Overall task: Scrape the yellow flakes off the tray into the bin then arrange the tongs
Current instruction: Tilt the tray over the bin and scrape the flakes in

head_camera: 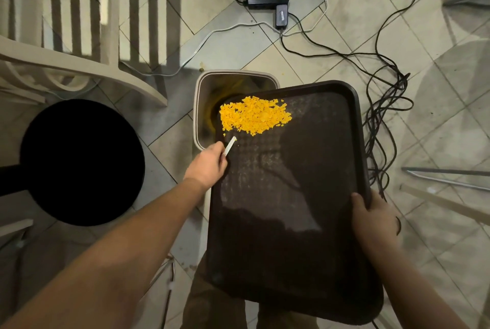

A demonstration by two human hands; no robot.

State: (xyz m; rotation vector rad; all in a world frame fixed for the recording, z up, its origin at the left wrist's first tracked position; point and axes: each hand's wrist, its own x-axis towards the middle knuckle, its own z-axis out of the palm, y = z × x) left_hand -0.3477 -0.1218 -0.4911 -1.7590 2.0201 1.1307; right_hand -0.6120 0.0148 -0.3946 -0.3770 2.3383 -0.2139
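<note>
Flakes (253, 115) lie heaped at tray (291, 222) corner above bin (209, 84); left hand (209, 166) grips white scraper (229, 146), right hand (371, 212) clamps tray edge; tongs unseen.

Dim, warm light; wide-angle edge distortion.
</note>
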